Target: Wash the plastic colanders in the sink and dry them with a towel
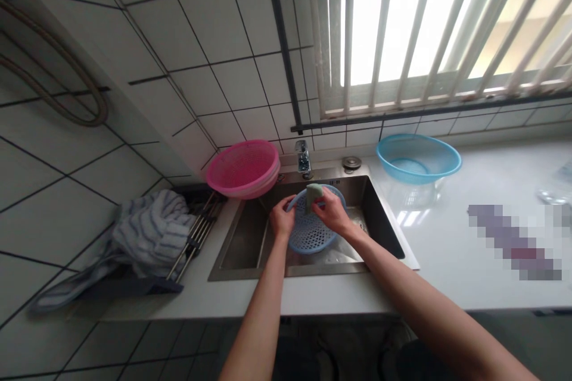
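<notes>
Over the sink (379, 220), blue colander (310, 235) in left fingers (280, 209), sponge (313, 192) seemingly pinched by right fingers (322, 205).

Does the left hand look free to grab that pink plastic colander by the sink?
Probably not right now: the left hand grips the blue plastic colander over the sink, though nothing lies between it and the pink plastic colander.

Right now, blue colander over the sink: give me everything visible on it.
The blue colander is a round, shallow basket, plastic by its look, with a grid of small holes across its wall and base. It is tilted over the steel sink, its inside facing the camera. The left hand grips its left rim; the right hand presses a pale green sponge against the upper rim. Its lower edge is down in the basin; whether it touches the bottom is unclear.
</notes>
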